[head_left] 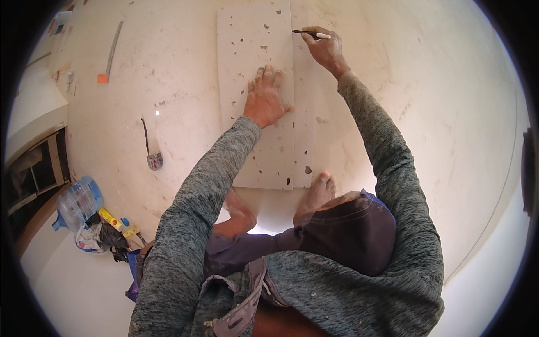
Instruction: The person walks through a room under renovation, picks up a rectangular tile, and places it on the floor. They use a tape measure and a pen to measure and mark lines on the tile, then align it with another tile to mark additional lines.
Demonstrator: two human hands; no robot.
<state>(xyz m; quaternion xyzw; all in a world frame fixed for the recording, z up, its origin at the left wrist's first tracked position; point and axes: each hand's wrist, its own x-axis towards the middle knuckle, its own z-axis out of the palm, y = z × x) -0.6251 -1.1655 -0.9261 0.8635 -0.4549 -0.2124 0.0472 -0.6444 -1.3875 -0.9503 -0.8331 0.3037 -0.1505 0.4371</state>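
Note:
A pale, dark-flecked panel (252,151) lies lengthwise on the floor before me. Under or beside its right edge runs a second pale strip (302,151). My left hand (265,102) rests flat on the upper panel, fingers spread and thumb by its right edge. Up at the far right edge, my right hand (327,49) grips a black marker (307,33) with a white end. The marker's dark tip points left, at the panel's edge; I cannot tell whether it touches.
On the floor to the left lie a tape measure (154,161) and a long grey tool (115,50) with an orange end. A large blue water bottle (80,202) and bags (101,236) sit at the lower left. My bare foot (317,194) is by the panel's near end.

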